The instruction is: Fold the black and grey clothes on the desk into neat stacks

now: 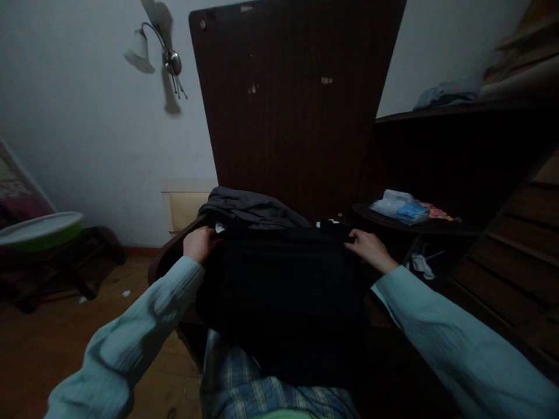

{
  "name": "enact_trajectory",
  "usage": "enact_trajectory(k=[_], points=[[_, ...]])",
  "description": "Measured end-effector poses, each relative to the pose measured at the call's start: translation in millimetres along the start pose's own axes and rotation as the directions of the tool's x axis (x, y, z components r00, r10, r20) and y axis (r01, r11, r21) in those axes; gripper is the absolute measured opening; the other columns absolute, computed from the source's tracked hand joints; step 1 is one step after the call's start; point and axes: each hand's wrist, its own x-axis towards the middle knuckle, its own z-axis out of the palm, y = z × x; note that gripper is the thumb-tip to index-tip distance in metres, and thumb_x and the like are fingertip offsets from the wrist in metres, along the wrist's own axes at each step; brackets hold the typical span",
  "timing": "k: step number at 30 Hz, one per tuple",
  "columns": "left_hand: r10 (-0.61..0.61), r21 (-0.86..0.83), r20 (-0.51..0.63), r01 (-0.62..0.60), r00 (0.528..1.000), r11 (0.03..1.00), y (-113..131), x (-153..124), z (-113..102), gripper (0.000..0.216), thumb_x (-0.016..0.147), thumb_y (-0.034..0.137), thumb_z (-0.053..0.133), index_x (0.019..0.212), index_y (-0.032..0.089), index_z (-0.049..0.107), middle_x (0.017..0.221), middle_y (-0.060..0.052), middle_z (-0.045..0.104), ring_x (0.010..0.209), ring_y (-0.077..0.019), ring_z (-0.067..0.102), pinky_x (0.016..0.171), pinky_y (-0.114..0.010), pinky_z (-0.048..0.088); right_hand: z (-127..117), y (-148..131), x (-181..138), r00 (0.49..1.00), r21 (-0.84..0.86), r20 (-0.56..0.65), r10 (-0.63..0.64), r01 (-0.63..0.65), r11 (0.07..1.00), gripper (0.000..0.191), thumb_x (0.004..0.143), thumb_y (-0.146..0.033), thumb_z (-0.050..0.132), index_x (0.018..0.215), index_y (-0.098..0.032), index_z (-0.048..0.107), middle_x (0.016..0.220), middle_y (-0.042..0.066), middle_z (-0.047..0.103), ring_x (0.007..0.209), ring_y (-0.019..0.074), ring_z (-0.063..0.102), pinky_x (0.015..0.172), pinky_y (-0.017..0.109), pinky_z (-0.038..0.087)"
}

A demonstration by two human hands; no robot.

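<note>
A black garment [283, 273] lies spread flat in front of me on a dark wooden surface. My left hand [200, 242] is closed on its far left corner. My right hand [369, 249] grips its far right edge, fingers curled over the cloth. Both arms wear pale blue-green sleeves. Just beyond the black garment lies a crumpled grey garment [251, 208]. A plaid cloth [262, 390] shows below, close to my body.
A tall dark wooden board [297, 105] stands upright behind the clothes. Dark shelves [458, 157] at the right hold a plastic packet [399, 206]. A wall lamp [161, 55] hangs on the white wall. A green-rimmed tray [41, 230] rests on a low stand at left, over wooden floor.
</note>
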Motion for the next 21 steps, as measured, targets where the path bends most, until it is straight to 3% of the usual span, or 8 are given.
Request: enact_trajectory(k=[3,5,8,10,12,15,17,21], points=[[-0.162,0.016,-0.102,0.165,0.981,0.986,25.7,27.4,2.3,0.031,0.079,0.035,0.041,0.088,0.015,0.063,0.088,-0.014,0.063,0.087,-0.0281,0.058,0.070,-0.034,0.041,-7.4,-13.6,26.0,0.984,0.073,-0.161,0.079,-0.068,0.995,0.024,0.073,-0.031,0.050,0.091,-0.016,0.056,0.078,0.007,0.064,0.075,0.0202,0.060,0.061,0.025,0.039],[-0.247,-0.029,-0.070,0.246,0.966,0.969,42.2,40.7,13.5,0.031,0.081,0.026,0.036,0.093,0.011,0.061,0.090,-0.018,0.062,0.088,-0.0293,0.058,0.071,-0.036,0.042,-3.9,-21.9,40.6,0.971,0.111,-0.198,0.134,-0.114,0.987,0.028,0.075,-0.030,0.049,0.097,-0.013,0.053,0.086,0.011,0.064,0.084,0.0225,0.059,0.068,0.028,0.041],[-0.291,-0.112,0.040,0.293,0.956,0.949,65.9,41.3,41.7,0.037,0.079,0.017,0.036,0.112,0.006,0.050,0.102,-0.023,0.058,0.095,-0.0306,0.056,0.074,-0.038,0.043,13.4,-31.1,48.3,0.972,0.160,-0.081,0.219,-0.204,0.966,0.040,0.075,-0.030,0.048,0.107,-0.006,0.046,0.099,0.019,0.059,0.091,0.0267,0.058,0.074,0.032,0.042],[-0.217,-0.113,0.040,0.220,0.975,0.969,81.0,29.0,64.9,0.058,0.075,0.022,0.048,0.127,0.001,0.032,0.123,-0.027,0.042,0.111,-0.0341,0.044,0.084,-0.040,0.039,30.5,-35.5,42.5,0.978,0.175,-0.004,0.207,-0.203,0.963,0.052,0.075,-0.034,0.048,0.116,-0.003,0.038,0.109,0.024,0.053,0.095,0.0297,0.056,0.076,0.035,0.043],[-0.085,-0.133,0.074,0.094,0.994,0.987,94.3,11.5,87.5,0.066,0.074,0.027,0.051,0.130,0.003,0.025,0.133,-0.025,0.031,0.121,-0.0344,0.032,0.091,-0.042,0.033,49.0,-40.3,30.9,0.992,0.156,-0.013,0.125,-0.121,0.980,0.062,0.074,-0.036,0.050,0.122,-0.002,0.030,0.123,0.029,0.039,0.106,0.0334,0.049,0.082,0.040,0.041],[0.164,-0.227,0.131,-0.132,0.978,0.965,108.5,-11.9,113.4,0.057,0.079,0.028,0.044,0.129,0.007,0.028,0.136,-0.019,0.029,0.125,-0.0289,0.027,0.097,-0.040,0.029,73.2,-53.4,11.5,0.997,0.127,-0.048,-0.063,0.068,0.990,0.065,0.072,-0.033,0.052,0.126,-0.004,0.028,0.134,0.028,0.023,0.121,0.0352,0.030,0.091,0.045,0.034],[0.239,-0.271,0.157,-0.191,0.958,0.944,113.6,-20.4,123.1,0.048,0.082,0.028,0.039,0.127,0.009,0.033,0.136,-0.017,0.031,0.125,-0.0267,0.027,0.099,-0.040,0.027,86.4,-68.1,2.6,0.974,0.148,-0.024,-0.224,0.225,0.963,0.059,0.073,-0.030,0.052,0.124,-0.007,0.033,0.134,0.023,0.029,0.123,0.0312,0.028,0.095,0.044,0.030],[0.313,-0.334,0.197,-0.236,0.929,0.912,115.1,-23.1,127.3,0.042,0.082,0.031,0.039,0.119,0.012,0.044,0.131,-0.014,0.039,0.125,-0.0262,0.028,0.100,-0.042,0.026,111.6,-105.1,-3.8,0.863,0.264,0.044,-0.503,0.476,0.839,0.040,0.076,-0.023,0.047,0.115,-0.011,0.047,0.123,0.015,0.046,0.116,0.0208,0.040,0.098,0.034,0.031]])
